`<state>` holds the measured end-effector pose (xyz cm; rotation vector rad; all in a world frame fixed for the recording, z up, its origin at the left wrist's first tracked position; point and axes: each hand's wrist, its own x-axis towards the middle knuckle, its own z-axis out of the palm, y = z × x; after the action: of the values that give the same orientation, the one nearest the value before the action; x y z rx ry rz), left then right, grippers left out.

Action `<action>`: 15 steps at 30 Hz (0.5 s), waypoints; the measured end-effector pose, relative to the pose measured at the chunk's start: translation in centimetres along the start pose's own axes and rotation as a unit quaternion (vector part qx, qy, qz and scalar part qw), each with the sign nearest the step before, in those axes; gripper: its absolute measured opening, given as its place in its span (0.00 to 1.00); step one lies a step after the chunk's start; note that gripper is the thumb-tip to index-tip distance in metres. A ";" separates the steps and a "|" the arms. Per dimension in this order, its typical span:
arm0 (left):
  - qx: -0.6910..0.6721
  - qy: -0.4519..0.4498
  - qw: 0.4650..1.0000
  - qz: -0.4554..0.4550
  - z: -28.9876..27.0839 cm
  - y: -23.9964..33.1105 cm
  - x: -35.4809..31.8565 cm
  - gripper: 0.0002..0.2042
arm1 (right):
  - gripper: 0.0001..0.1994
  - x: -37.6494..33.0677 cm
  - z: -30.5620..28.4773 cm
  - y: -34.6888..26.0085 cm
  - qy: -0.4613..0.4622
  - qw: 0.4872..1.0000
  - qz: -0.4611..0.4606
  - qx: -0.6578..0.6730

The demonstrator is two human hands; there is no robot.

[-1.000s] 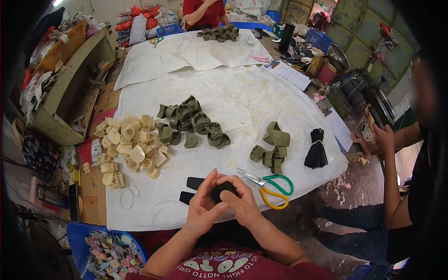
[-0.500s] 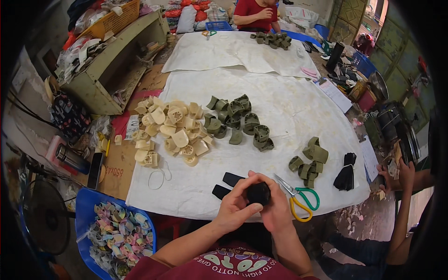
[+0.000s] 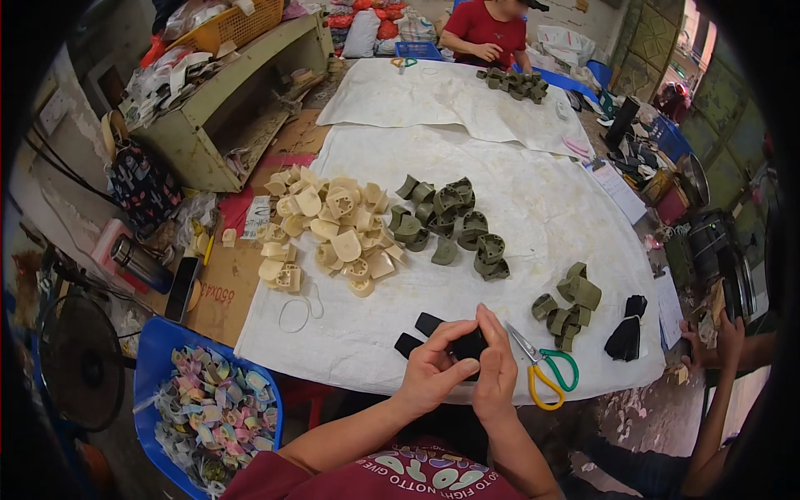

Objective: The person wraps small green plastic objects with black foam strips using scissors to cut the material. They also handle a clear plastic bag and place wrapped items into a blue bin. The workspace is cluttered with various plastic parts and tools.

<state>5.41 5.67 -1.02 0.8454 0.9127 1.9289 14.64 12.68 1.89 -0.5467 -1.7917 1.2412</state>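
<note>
Less of the black piece (image 3: 469, 344) shows than half a second ago: above the white sheet (image 3: 550, 217), the left hand (image 3: 435, 369) curls around it, thumb in front, while the right hand (image 3: 497, 371), fingers straightened, flanks it, its grip unclear

We see one black piece (image 3: 472, 342), dark wherever it shows, held between our left hand (image 3: 437, 367) and right hand (image 3: 497, 367). Fingers cover much of it, so we cannot tell its full shape. It sits toward six o'clock on the white cloth (image 3: 550, 200), near the edge.
</note>
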 end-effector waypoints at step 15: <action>-0.091 0.039 0.986 -0.137 -0.8 1.1 0.6 0.31 | 0.18 1.1 -3.1 0.6 -0.083 0.992 -0.021 -0.097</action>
<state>4.10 5.49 -0.35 0.5121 0.8358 1.7814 16.60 15.41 2.16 -0.5236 -2.0684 1.1172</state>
